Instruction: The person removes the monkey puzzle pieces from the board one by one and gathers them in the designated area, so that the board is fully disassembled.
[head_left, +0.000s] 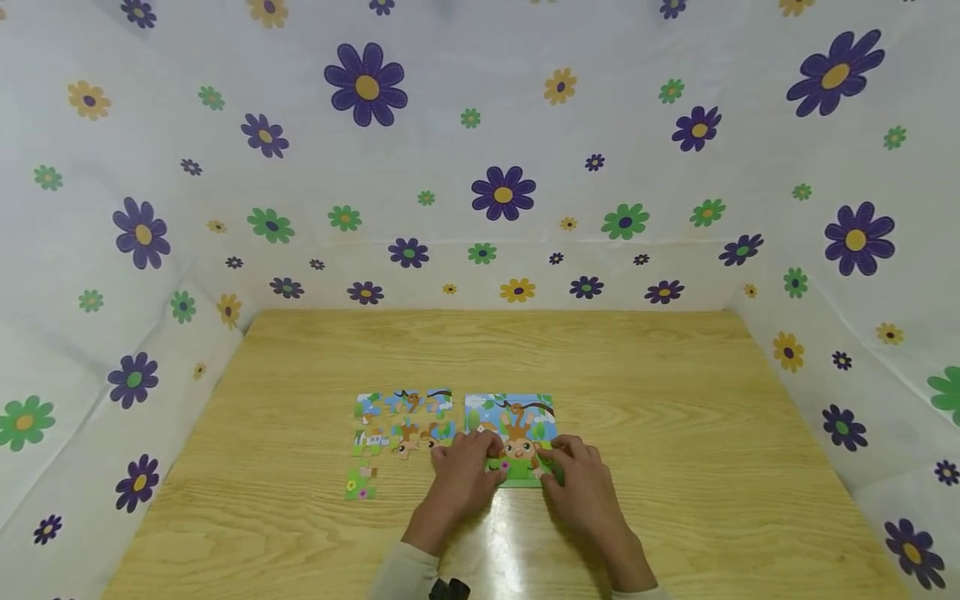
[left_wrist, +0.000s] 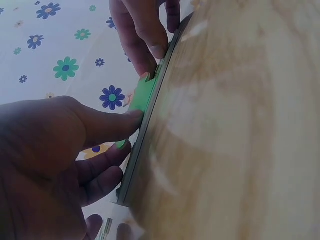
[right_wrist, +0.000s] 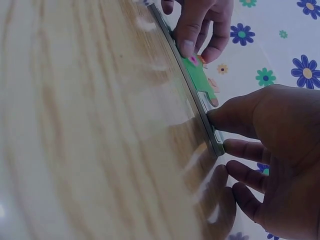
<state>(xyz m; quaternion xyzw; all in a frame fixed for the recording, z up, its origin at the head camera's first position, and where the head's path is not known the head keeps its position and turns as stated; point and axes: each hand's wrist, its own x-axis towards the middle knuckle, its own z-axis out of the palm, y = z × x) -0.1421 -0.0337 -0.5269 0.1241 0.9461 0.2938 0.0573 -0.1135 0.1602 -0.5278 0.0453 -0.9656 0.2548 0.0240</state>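
A jigsaw puzzle board with a cartoon monkey picture lies in the middle of the table, between both hands. My left hand is at its lower left, thumb at the front edge and forefinger on the picture, pinching a green puzzle piece there. A pink flower shows on the green beside the thumb in the right wrist view. My right hand grips the board's lower right corner, its thumb against the front edge and its fingers round the side. The lower corners of the picture are partly hidden by the hands.
Left of the board several loose puzzle pieces lie in rough rows, some showing monkey faces, others green grass. The wooden table is bounded at the back and sides by a white flowered cloth.
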